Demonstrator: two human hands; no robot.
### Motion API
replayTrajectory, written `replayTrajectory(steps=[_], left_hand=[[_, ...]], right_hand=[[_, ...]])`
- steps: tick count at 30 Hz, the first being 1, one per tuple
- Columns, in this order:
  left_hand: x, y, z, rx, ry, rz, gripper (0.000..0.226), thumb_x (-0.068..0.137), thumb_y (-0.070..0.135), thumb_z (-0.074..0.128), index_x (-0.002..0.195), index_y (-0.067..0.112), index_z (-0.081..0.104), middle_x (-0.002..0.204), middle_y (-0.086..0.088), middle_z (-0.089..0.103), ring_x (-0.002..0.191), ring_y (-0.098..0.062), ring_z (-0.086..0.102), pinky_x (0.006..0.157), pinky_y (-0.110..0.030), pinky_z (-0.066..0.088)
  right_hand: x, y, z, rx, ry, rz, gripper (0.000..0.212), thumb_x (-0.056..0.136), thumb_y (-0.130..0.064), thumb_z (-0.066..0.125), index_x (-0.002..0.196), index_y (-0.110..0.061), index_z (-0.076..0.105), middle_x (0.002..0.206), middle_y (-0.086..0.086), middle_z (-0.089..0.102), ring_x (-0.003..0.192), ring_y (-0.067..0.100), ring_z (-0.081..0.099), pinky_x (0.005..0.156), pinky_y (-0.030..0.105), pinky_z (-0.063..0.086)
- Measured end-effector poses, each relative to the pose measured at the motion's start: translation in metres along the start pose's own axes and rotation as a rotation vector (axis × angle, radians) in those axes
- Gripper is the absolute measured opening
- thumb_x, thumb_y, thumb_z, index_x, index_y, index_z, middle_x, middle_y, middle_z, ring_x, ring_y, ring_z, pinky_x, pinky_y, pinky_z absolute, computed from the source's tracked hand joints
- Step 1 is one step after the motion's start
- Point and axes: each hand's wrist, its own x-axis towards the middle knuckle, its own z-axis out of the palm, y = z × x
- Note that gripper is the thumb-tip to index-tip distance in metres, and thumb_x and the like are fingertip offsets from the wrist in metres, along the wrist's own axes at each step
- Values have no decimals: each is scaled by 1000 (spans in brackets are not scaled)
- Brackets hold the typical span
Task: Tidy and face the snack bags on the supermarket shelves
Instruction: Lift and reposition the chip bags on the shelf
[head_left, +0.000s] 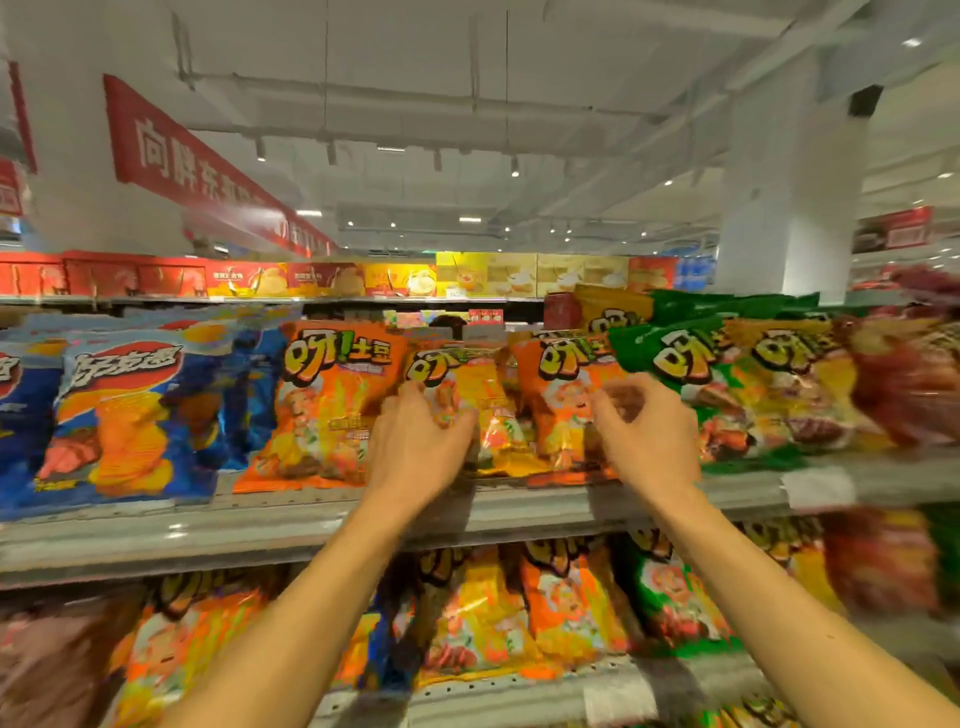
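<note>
Two bare forearms are seen reaching up from the bottom of the frame to the middle shelf (519, 506), a grey metal ledge running across the centre. The left hand (418, 441) is laid against the lower part of a yellow snack bag (467, 395) standing at the centre of that shelf; its fingers are spread and lightly bent over the bag's front, and whether the bag is actually gripped cannot be told because of blur. The right hand (649, 431) is held just to the right, in front of an orange snack bag (563, 395), with its fingers curled inward and the thumb drawn near them; whether the foil is pinched cannot be told. A larger orange bag (322, 405) is stood just left of the yellow one, touching it. Blue bags (124, 415) are lined up at the left of the frame, and green bags (691, 374) and dark red bags (909, 384) are ranged to the right. Red and yellow boxes (311, 278) are set along the top shelf. More orange, yellow and green bags are stacked on the lower shelf (519, 696), heavily blurred. A red banner (192, 161) is hung at the upper left.
</note>
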Motion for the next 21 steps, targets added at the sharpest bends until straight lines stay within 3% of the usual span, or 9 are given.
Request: replayTrajectory(steps=[5,9,11,13,15,18,21], left_hand=[[16,4,13,74,-123,-231,109,76,79,60,146,1,29,144,-19,48,130,-39,48,106,-50,43],[31,2,11,14,-230,-326,127,57,91,60,139,-3,44,137,-17,57,125,-36,55,105,-48,46],[37,-1,11,-53,-287,-338,108,57,88,66,117,-1,63,105,-11,73,108,-31,67,88,-40,54],[40,-4,9,-121,-319,-329,76,58,81,72,88,11,69,67,4,72,78,-16,71,65,-27,50],[41,-5,8,-150,-341,-330,66,59,77,76,81,15,68,60,7,69,63,-9,64,58,-22,46],[43,-10,8,-158,-348,-347,61,59,75,78,78,18,64,63,4,69,56,-7,61,54,-21,46],[43,-12,8,-177,-347,-356,60,55,75,78,72,20,62,58,3,65,46,-6,56,53,-22,46]], right_hand=[[39,33,-9,-122,-255,63,81,80,-71,67,137,-14,52,126,8,64,116,29,61,94,44,52],[61,42,3,-38,-539,210,100,66,-78,75,138,-13,51,129,6,64,117,28,62,100,45,52],[69,47,9,44,-611,259,91,65,-73,79,131,-13,61,113,2,70,103,21,66,86,38,56],[73,50,12,134,-629,289,71,68,-63,83,117,-14,70,91,-5,70,84,11,64,65,26,49],[75,53,14,171,-635,301,55,68,-59,85,102,-17,72,83,-7,69,79,9,62,59,24,44],[72,54,19,200,-626,270,47,63,-56,89,88,-19,73,80,-7,74,78,11,67,65,28,51],[68,52,23,206,-596,193,58,64,-54,90,105,-16,75,101,5,78,93,20,72,89,41,58]])
